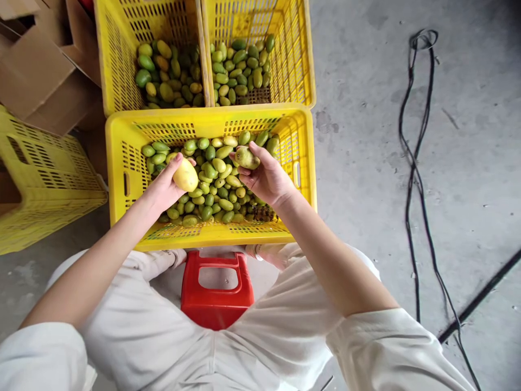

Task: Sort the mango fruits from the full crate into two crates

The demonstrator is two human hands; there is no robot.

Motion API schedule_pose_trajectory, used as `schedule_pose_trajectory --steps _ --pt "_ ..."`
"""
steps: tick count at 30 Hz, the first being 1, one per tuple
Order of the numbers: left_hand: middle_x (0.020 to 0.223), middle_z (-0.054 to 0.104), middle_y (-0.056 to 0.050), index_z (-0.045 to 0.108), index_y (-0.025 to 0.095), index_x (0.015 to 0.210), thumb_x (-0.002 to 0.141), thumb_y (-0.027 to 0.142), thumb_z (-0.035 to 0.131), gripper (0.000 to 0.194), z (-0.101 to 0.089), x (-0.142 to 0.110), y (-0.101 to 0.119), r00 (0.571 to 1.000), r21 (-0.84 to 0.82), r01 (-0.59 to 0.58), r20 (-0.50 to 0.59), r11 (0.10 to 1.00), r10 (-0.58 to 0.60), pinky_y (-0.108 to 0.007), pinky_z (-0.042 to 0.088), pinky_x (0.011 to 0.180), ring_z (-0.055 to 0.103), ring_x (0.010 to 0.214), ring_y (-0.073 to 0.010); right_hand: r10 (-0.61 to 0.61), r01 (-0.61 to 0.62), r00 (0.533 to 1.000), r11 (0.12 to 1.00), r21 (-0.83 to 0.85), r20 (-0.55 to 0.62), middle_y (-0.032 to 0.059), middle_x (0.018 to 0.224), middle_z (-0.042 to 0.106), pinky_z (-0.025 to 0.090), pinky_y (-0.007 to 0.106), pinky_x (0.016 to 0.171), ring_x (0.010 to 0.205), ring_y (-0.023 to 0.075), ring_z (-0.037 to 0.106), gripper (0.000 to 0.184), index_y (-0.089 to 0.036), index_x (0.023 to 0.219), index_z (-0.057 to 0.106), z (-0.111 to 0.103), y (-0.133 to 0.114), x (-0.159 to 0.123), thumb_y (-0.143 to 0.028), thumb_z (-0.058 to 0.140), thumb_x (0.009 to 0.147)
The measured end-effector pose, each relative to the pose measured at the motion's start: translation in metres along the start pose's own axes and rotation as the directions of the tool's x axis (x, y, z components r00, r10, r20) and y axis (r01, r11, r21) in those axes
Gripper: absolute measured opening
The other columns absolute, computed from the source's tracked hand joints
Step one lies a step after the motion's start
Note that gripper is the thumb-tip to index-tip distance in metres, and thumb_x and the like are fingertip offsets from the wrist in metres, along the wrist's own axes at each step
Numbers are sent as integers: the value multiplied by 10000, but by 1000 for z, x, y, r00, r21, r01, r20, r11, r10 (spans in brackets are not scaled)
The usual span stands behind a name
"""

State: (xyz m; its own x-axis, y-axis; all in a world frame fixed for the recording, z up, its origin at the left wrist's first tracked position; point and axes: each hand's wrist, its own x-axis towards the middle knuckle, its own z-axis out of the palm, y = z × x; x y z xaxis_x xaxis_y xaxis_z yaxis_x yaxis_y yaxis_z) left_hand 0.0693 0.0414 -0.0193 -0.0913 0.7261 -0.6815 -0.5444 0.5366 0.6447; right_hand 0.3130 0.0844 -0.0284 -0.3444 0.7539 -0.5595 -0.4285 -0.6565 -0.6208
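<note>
A yellow plastic crate point(122, 179) stands in front of me, holding several green and yellowish oval fruits point(211, 187). My left hand point(165, 187) is closed around a yellow fruit point(185, 175) above the crate's left half. Over the right half, my right hand point(264, 176) grips a dull green, speckled fruit point(246, 157) in its fingertips. Both hands hover just above the pile.
Two more yellow crates stand behind, the left crate point(118, 65) and the right crate point(297, 65), each with green fruits. An overturned yellow crate point(44, 179) and cardboard point(40, 70) lie at the left. A red stool point(215, 293) sits between my knees. Black cables point(411, 163) trail over the concrete floor on the right.
</note>
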Motion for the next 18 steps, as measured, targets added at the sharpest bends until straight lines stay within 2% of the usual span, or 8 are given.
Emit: schedule_pose_trajectory --steps 2,6,10,12,15,18 --pt "880 676 11 676 210 898 929 462 941 367 2 -2 3 1000 -35 22 7 999 -21 -228 570 640 630 703 -107 8 -8 1000 1000 28 -4 33 1016 780 435 227 504 717 140 570 391 -247 1088 710 1 0 0 -563 897 954" --pt "825 663 10 630 227 895 944 538 913 424 4 0 8 995 -83 94 -20 992 -96 -254 618 668 703 719 -147 25 -24 1000 995 100 -14 20 916 727 404 205 465 672 128 563 350 -238 1013 689 1 -3 1 -542 863 993" --pt "781 666 -8 652 221 982 984 718 818 524 3 2 12 976 -117 219 17 969 -219 -200 427 425 591 521 -114 58 -55 998 989 135 -16 6 834 688 333 165 413 596 89 511 395 -228 911 630 2 -8 1 -529 869 1000" --pt "750 665 -19 690 211 1033 1026 747 730 537 3 1 14 971 -123 237 33 964 -235 -218 410 404 589 502 -138 43 -39 999 991 129 -27 -1 829 689 352 154 419 605 88 545 414 -233 922 624 4 -9 0 -541 893 985" --pt "804 737 -76 751 183 1093 1094 620 624 455 5 -3 14 980 -115 197 27 974 -195 -279 530 496 704 614 -214 -6 9 999 996 89 -33 -17 853 698 404 168 445 615 93 572 423 -254 1024 655 7 -7 -1 -587 909 964" --pt "880 785 -102 776 161 1143 1081 484 646 354 8 -6 12 989 -73 148 32 986 -146 -315 606 607 763 719 -242 -16 16 1000 999 50 -6 -33 826 675 408 195 457 589 89 507 495 -264 1068 654 5 -4 -1 -649 933 927"
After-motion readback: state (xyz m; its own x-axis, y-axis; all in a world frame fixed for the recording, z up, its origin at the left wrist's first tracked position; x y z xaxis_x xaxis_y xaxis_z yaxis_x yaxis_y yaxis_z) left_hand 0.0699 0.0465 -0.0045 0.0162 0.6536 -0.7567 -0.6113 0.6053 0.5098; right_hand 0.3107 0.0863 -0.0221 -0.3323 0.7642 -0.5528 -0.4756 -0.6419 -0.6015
